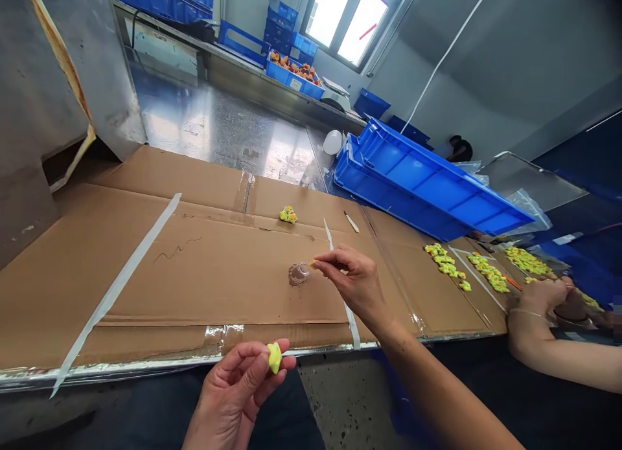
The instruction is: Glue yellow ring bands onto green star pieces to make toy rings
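Observation:
Just off the front edge of the table, my left hand (243,379) pinches a small bright yellow-green piece (275,358) between thumb and fingers. My right hand (352,278) reaches over the cardboard, its thumb and forefinger closed on a tiny yellowish bit (313,264). Right beside those fingertips is a small clear cup (300,272), which looks tilted on a dark-smeared patch of cardboard. Whether the bit touches the cup's rim I cannot tell. Farther back lies a little cluster of yellow-green pieces with orange parts (288,214).
Cardboard (218,275) with white tape strips covers the table. A thin pale tool (351,221) lies behind my right hand. Blue crates (427,178) stand at the back right. Rows of yellow-green pieces (488,272) lie near a co-worker's hands (549,298). Metal housing (72,68) rises at left.

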Motion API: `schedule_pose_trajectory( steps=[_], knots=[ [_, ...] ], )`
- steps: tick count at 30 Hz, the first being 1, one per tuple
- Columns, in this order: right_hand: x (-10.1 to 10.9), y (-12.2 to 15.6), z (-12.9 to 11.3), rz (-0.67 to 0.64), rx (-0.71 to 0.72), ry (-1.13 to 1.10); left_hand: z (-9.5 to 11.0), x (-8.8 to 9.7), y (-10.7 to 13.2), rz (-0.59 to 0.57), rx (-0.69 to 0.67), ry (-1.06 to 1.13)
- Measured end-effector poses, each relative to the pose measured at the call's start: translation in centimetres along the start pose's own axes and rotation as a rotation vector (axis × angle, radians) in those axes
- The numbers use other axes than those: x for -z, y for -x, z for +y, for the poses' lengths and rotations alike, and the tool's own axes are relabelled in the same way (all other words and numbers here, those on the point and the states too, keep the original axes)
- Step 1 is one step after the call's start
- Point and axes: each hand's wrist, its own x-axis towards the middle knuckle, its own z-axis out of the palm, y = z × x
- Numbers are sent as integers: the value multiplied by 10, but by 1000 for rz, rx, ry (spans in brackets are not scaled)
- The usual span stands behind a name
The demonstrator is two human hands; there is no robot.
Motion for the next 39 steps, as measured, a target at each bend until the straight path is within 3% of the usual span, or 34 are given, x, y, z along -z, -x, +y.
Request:
schedule_pose_trajectory(
  steps=[39],
  knots=[
    [-12,-9,3,-108,84,210,4,6,-2,-58,49,-68]
  ],
)
